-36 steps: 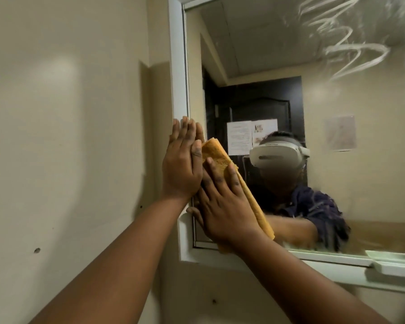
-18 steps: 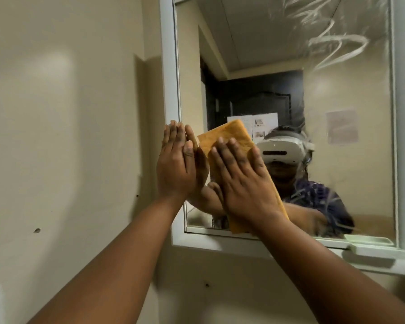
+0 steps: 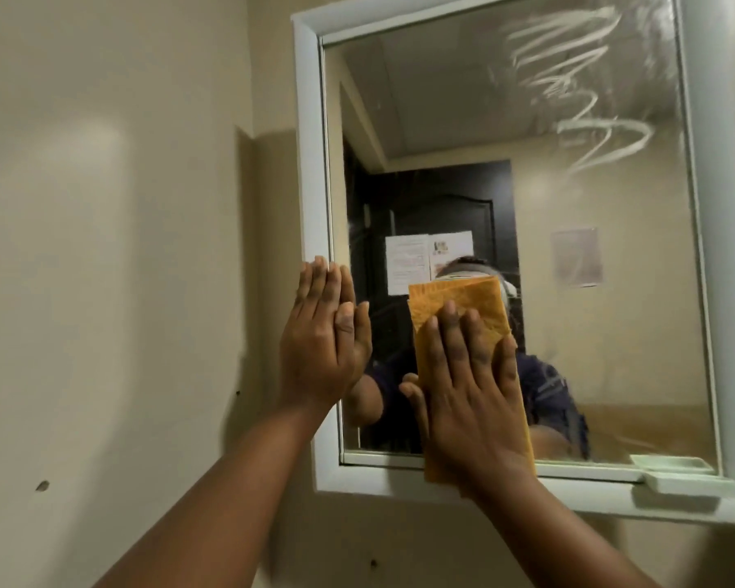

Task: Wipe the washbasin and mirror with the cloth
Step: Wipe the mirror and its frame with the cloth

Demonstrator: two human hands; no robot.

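Note:
A white-framed mirror [image 3: 590,205] hangs on the beige wall, with white foam streaks at its upper right. My right hand [image 3: 467,392] lies flat, fingers straight, pressing a folded orange cloth [image 3: 455,299] against the lower middle of the glass. The cloth hangs down past the bottom frame. My left hand [image 3: 321,333] rests flat with straight fingers on the mirror's left frame edge, holding nothing. The washbasin is out of view.
A pale green soap dish [image 3: 688,483] sits on the mirror's bottom ledge at the right. The beige wall [image 3: 102,248] fills the left, with small holes in it. The glass reflects a dark door with papers and a person.
My right hand has slid the cloth rightward along the glass, away from my left hand. The left hand stays on the frame. The view has shifted so more of the mirror shows.

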